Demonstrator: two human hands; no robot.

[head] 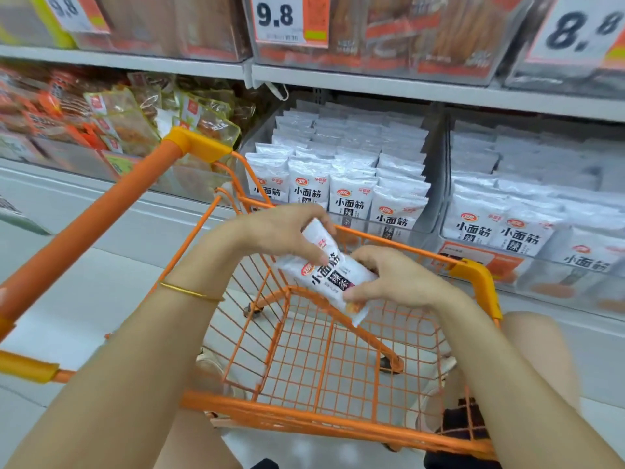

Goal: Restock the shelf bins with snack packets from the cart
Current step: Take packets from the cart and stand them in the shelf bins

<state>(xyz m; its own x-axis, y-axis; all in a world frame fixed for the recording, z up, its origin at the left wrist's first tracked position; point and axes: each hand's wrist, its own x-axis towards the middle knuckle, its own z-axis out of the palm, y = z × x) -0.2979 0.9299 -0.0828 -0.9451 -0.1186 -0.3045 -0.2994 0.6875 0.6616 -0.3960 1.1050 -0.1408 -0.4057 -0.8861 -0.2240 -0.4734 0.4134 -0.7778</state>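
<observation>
- Centre of frame: a white plastic snack packet with black characters [329, 277], held tilted above the orange wire shopping cart [338, 424].
- Left hand [287, 231]: fingers curled over the packet's upper end, pinching it.
- Right hand [395, 277]: thumb and fingers grip the packet's lower right edge.
- Upper centre: clear shelf bin [436, 184] filled with rows of matching white packets.
- Left forearm: thin gold bangle [189, 292].
</observation>
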